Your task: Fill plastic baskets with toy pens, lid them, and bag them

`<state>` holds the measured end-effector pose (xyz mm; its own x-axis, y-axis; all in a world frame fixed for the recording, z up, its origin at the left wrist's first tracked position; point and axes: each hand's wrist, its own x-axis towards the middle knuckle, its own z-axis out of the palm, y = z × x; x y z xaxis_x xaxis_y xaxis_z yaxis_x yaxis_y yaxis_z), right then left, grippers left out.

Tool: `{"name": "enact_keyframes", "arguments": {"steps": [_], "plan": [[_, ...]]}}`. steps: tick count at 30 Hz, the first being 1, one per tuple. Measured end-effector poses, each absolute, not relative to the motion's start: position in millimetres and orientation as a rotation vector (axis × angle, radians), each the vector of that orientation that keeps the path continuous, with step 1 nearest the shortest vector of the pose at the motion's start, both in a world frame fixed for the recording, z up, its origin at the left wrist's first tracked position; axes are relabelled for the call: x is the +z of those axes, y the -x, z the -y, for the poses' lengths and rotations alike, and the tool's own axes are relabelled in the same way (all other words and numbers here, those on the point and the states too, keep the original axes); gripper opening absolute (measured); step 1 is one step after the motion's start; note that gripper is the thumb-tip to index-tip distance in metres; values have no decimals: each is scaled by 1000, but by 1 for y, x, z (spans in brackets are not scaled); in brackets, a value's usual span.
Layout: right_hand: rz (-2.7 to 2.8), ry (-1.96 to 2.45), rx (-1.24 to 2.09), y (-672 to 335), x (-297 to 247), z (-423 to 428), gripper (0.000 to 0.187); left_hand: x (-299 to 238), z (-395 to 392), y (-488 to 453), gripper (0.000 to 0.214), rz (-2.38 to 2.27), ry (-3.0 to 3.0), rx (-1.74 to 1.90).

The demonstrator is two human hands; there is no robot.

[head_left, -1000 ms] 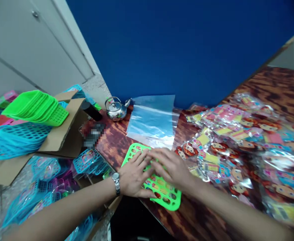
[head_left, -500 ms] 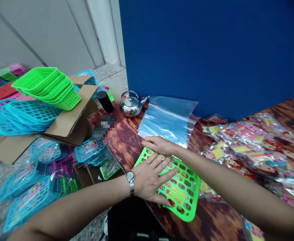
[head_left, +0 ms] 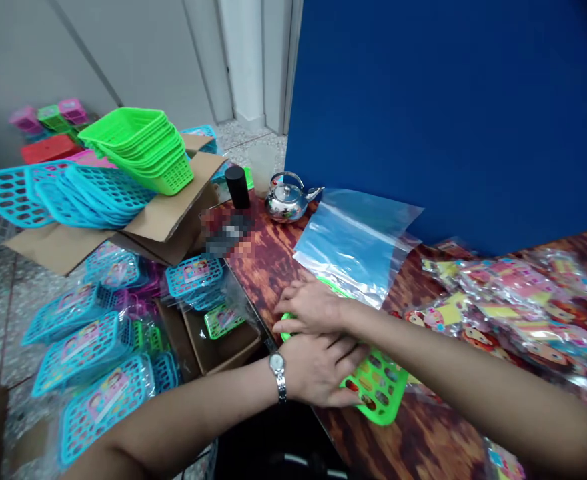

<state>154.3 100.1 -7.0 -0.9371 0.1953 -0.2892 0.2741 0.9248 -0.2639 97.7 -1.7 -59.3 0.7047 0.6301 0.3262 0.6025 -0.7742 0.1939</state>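
Observation:
A flat green plastic lid point(head_left: 382, 387) with rows of oval holes lies on the brown-patterned table. Colourful printed pieces show through its holes. My left hand point(head_left: 318, 370), a watch on its wrist, rests on the near part with the fingers spread and the thumb toward me. Beyond it, my right hand point(head_left: 316, 305) reaches across to the far left end, its fingers bent down over the lid's edge. My hands and right forearm hide much of the lid. Clear plastic bags point(head_left: 348, 247) lie just past it.
A metal teapot point(head_left: 286, 200) and a black cylinder point(head_left: 237, 188) stand at the table's far left corner. Packaged printed pieces point(head_left: 518, 313) cover the right side. Left of the table, an open carton point(head_left: 173, 207) bears stacked green baskets point(head_left: 138, 147); wrapped blue baskets point(head_left: 86, 347) lie below.
My right hand has moved over the lid's left end, its fingers now bent over the edge. My left hand has shifted slightly right, fingers more bent. The whole view has swung a little left.

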Motion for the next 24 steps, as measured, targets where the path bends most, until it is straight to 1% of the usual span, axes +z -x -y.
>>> {"name": "enact_keyframes", "arguments": {"steps": [4,10,14,17,19,20,22,24], "plan": [[-2600,-380,-444,-141,-4,-104,48,-62,3,-99,73,-1035,-2809,608],[-2547,-377,-455,-139,-4,-108,50,-64,2,-98,71,-1027,-2774,612],[-2653,-358,-487,-142,-14,-108,48,-61,0,-98,73,-1005,-2804,582],[-2891,-377,-536,-149,-21,-104,48,-55,1,-98,79,-986,-2797,543],[-3091,-514,-595,-163,-21,-103,51,-50,0,-95,80,-985,-2741,539],[-3180,-634,-633,-175,-20,-102,50,-46,0,-92,76,-973,-2707,559],[-3286,-966,-697,-206,-18,-98,43,-40,-1,-82,59,-943,-2656,640],[-3265,-1339,-710,-247,-19,-90,39,-35,-1,-71,43,-1012,-2636,727]]}}
